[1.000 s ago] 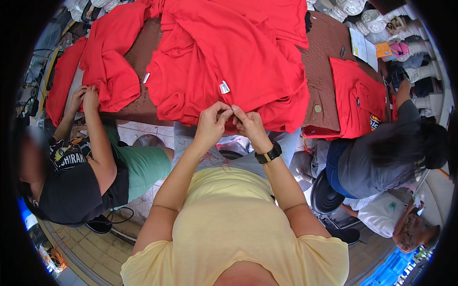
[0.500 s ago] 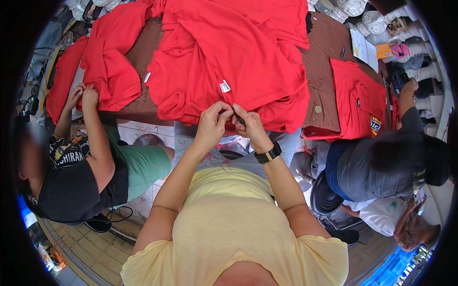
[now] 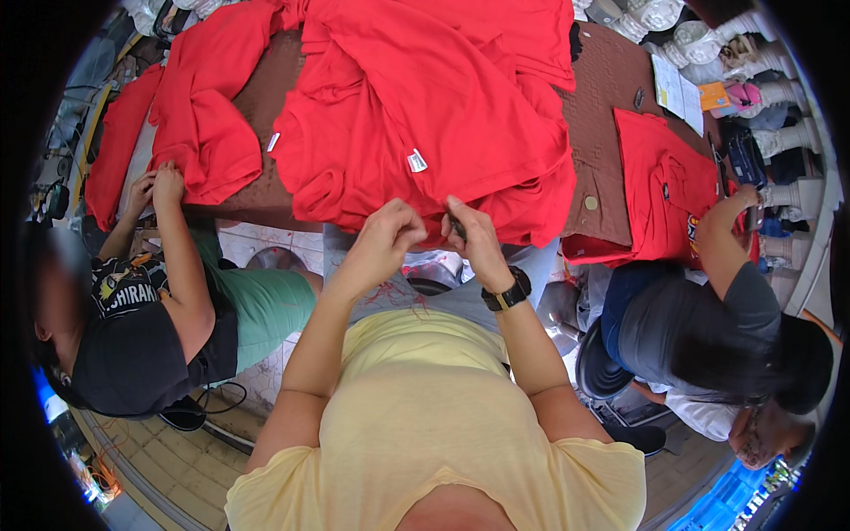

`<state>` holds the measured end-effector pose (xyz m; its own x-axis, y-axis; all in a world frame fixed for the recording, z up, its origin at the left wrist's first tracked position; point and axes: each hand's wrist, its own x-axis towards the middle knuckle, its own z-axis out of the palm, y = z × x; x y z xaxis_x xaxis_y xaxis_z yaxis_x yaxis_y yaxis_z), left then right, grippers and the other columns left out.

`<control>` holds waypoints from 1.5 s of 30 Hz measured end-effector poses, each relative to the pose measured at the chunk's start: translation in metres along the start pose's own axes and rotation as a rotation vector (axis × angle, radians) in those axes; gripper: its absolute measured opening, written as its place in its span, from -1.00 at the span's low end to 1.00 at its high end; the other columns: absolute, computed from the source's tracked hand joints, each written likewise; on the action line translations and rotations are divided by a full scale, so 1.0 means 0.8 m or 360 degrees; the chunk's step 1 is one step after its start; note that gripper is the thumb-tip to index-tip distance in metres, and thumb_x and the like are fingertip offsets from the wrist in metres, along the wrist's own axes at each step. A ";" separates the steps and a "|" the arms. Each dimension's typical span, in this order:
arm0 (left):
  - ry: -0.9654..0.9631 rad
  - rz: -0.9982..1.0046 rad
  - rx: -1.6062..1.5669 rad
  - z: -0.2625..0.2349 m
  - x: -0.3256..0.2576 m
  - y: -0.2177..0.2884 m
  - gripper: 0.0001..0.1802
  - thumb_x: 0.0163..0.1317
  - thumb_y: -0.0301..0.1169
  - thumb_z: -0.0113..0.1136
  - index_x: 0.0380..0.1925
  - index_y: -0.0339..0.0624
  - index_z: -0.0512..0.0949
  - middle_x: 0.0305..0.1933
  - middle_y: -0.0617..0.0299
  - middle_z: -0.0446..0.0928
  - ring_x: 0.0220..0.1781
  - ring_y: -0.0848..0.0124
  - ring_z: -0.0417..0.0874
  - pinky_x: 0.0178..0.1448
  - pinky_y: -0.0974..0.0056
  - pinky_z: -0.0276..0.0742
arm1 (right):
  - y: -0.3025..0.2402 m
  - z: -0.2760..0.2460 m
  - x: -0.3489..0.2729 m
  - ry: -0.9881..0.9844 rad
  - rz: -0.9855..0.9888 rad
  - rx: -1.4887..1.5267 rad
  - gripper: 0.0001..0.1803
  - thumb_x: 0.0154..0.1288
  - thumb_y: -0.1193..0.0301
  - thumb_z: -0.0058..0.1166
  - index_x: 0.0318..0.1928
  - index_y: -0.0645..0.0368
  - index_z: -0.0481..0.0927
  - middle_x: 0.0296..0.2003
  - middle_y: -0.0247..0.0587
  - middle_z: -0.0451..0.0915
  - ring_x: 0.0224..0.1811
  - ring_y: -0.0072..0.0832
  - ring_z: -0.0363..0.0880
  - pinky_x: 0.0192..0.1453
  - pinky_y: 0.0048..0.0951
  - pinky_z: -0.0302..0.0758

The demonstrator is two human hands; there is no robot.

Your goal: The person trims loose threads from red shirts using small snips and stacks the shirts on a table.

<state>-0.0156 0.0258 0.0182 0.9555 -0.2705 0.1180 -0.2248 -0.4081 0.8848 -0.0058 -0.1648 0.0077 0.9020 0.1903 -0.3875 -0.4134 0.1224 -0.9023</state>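
Observation:
A heap of red shirts [image 3: 478,133] lies across the table in front of me, with a small white label [image 3: 417,160] showing on the fabric. At the heap's near edge, my left hand [image 3: 382,234] is closed with its fingers curled in; whatever they pinch, if anything, is hidden. My right hand [image 3: 476,237] is closed around a small dark tool [image 3: 457,226], mostly covered by the fingers, its kind unclear. A gap separates the two hands. The right wrist wears a black watch [image 3: 507,289].
The table [image 3: 591,115] has a brown cloth. At left, a person's hands [image 3: 159,188] work on red garments [image 3: 208,106]. At right, another person's arm [image 3: 730,226] reaches over a folded red shirt [image 3: 655,177]. A paper sheet [image 3: 677,96] and white balusters [image 3: 784,137] are beyond.
My hands have parted: the left moved left and slightly down, the right slightly right, keeping the dark tool. The person at right has shifted their arm toward the folded shirt.

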 end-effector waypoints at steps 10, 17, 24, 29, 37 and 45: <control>0.0415 -0.0230 0.0039 0.026 0.020 0.003 -0.77 0.22 -0.56 0.33 -0.18 -0.39 0.50 -0.29 0.02 0.59 -0.32 0.27 0.69 -0.21 0.24 0.61 | 0.001 0.023 0.008 0.0318 -0.0121 0.0190 -0.68 0.45 0.26 0.21 -0.46 0.14 0.60 -0.72 -0.63 0.27 -0.71 -0.83 0.06 -0.64 -0.52 -0.08; 0.0617 -0.0214 -0.0538 0.032 0.020 -0.029 -0.84 0.33 -0.52 0.25 -0.18 -0.37 0.51 -0.28 0.09 0.63 -0.25 0.29 0.72 -0.12 0.25 0.66 | -0.007 0.014 0.007 0.0193 -0.0011 0.0554 -0.60 0.47 0.21 0.18 -0.53 -0.05 0.37 -0.75 -0.66 0.15 -0.79 -0.80 -0.02 -0.68 -0.53 -0.16; 0.0512 -0.0308 -0.0567 0.033 0.017 -0.023 -0.84 0.23 -0.62 0.34 -0.23 -0.34 0.56 -0.16 0.14 0.60 -0.22 0.49 0.65 -0.04 0.40 0.62 | -0.010 0.015 0.012 0.0158 0.0025 0.0607 -0.55 0.48 0.23 0.17 -0.56 -0.10 0.29 -0.75 -0.66 0.13 -0.79 -0.80 -0.03 -0.68 -0.52 -0.17; 0.0593 -0.0257 -0.0514 0.032 0.021 -0.020 -0.89 0.28 -0.60 0.31 -0.22 -0.33 0.59 -0.32 0.22 0.63 -0.24 0.54 0.63 -0.09 0.44 0.58 | -0.008 0.012 0.013 0.0140 0.0023 0.0639 -0.55 0.48 0.23 0.17 -0.57 -0.10 0.28 -0.76 -0.65 0.12 -0.79 -0.79 -0.04 -0.67 -0.52 -0.18; 0.0453 -0.0349 -0.0873 0.024 0.021 -0.023 -0.89 0.41 -0.49 0.20 -0.23 -0.34 0.55 -0.30 0.24 0.61 -0.21 0.53 0.64 -0.08 0.38 0.58 | -0.011 0.020 0.012 0.0123 -0.0012 0.0594 -0.55 0.49 0.21 0.15 -0.56 -0.08 0.30 -0.75 -0.66 0.13 -0.78 -0.80 -0.04 -0.66 -0.54 -0.16; 0.0352 -0.0467 -0.0956 0.024 0.019 -0.021 -0.92 0.42 -0.51 0.18 -0.24 -0.31 0.53 -0.25 0.26 0.57 -0.20 0.53 0.62 -0.01 0.38 0.60 | -0.013 0.015 0.012 0.0150 -0.0095 0.0533 -0.62 0.48 0.19 0.17 -0.50 0.01 0.43 -0.73 -0.62 0.20 -0.75 -0.80 0.04 -0.65 -0.55 -0.09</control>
<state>-0.0007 0.0119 -0.0036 0.9912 -0.0132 -0.1314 0.1320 0.1322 0.9824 0.0051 -0.1524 0.0155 0.9268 0.0844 -0.3660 -0.3636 0.4463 -0.8177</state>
